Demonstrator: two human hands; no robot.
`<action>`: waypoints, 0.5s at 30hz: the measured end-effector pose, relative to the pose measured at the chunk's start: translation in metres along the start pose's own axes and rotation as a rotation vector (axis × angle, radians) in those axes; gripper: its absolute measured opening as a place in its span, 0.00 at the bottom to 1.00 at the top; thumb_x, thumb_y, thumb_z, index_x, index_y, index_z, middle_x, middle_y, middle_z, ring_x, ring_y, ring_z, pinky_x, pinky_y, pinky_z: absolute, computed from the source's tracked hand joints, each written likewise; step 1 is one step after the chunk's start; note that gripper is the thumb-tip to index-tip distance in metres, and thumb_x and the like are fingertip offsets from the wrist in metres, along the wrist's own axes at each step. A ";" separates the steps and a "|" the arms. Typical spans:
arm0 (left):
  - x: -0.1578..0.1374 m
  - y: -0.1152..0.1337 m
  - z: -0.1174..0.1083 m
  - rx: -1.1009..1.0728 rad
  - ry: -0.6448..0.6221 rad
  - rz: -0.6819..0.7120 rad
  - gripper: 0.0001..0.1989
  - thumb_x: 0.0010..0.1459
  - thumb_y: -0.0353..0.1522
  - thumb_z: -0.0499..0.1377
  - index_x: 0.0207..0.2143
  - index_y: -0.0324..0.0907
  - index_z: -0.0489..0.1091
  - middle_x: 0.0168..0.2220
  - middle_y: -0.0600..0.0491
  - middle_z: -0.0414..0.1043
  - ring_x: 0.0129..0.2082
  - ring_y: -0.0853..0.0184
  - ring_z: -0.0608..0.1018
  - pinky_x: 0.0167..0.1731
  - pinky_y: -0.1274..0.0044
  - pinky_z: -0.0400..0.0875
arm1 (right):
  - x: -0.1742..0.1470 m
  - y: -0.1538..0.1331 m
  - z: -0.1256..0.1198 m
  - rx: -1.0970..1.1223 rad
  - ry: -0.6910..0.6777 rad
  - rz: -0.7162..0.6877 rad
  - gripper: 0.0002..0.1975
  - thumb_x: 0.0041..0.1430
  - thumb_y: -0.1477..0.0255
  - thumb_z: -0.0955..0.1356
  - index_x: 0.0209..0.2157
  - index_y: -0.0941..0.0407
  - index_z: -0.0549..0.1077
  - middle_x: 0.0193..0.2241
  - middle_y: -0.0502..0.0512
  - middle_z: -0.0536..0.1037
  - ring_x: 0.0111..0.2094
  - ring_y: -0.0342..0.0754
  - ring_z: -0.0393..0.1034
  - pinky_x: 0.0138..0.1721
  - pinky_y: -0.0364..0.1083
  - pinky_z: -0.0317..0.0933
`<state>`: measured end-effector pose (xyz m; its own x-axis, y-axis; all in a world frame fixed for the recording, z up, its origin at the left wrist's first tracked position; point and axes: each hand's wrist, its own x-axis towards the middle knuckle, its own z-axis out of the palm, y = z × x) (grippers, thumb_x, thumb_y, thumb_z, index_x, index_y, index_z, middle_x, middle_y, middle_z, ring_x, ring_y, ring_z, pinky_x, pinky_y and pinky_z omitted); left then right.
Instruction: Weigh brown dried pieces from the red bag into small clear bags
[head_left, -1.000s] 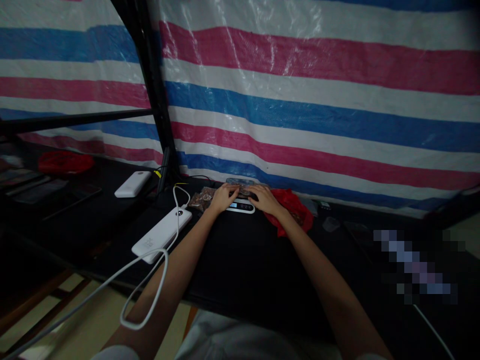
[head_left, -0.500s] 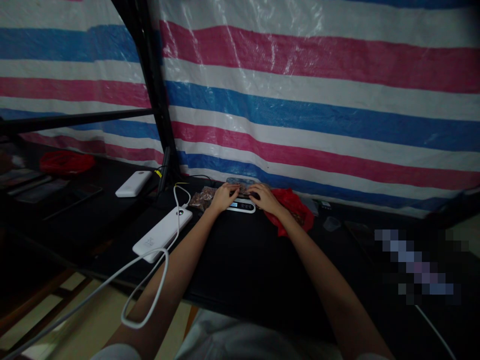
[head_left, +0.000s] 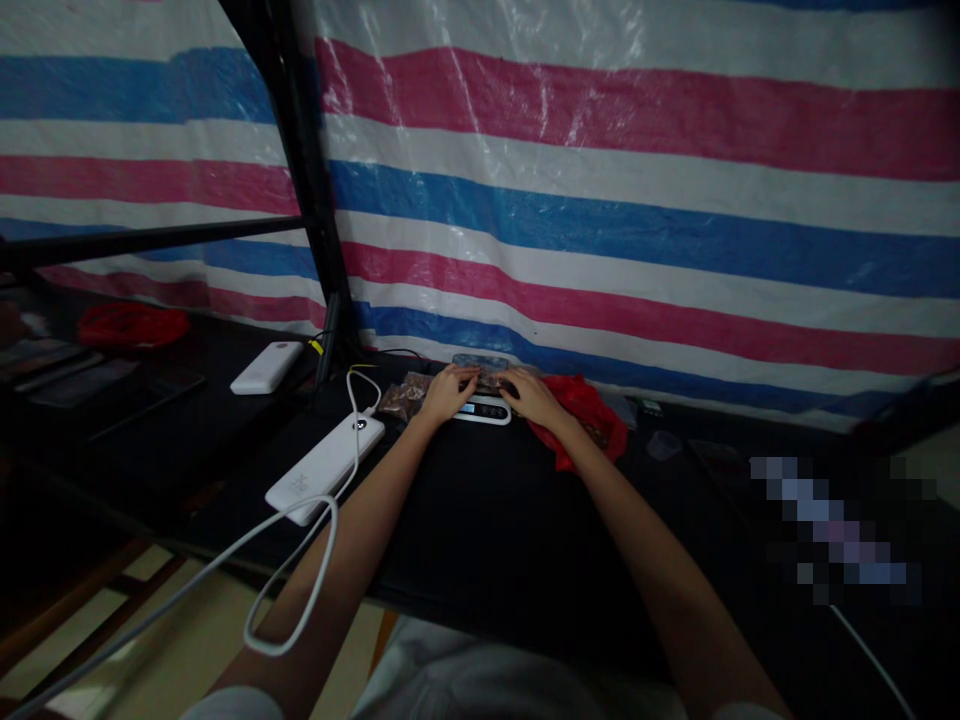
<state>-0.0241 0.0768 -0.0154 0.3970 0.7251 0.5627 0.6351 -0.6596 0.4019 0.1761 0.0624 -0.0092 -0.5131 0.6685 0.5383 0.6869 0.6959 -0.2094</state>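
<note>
Fingers (head_left: 468, 372) of left hand (head_left: 448, 392) and right hand (head_left: 529, 394), bent, flanking a clear pack (head_left: 487, 373); whether pinching cannot be told. Scale (head_left: 491, 411) just nearer; black counter (head_left: 495, 540) below; striped sheet (head_left: 600, 260) beyond.

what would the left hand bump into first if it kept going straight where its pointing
Probably the clear packet just behind the display of the white scale; the left hand reaches right up to it, perhaps touching, though depth is hard to judge.
</note>
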 end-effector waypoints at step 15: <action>0.000 0.000 0.000 -0.001 -0.008 0.003 0.15 0.59 0.33 0.48 0.43 0.40 0.71 0.45 0.54 0.72 0.45 0.66 0.70 0.48 0.72 0.64 | 0.000 -0.001 0.000 0.042 -0.003 0.022 0.14 0.54 0.77 0.61 0.42 0.56 0.69 0.40 0.56 0.74 0.43 0.49 0.65 0.46 0.50 0.59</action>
<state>-0.0244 0.0767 -0.0151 0.4046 0.7244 0.5582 0.6332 -0.6623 0.4005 0.1753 0.0617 -0.0085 -0.4998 0.6842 0.5311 0.6756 0.6917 -0.2552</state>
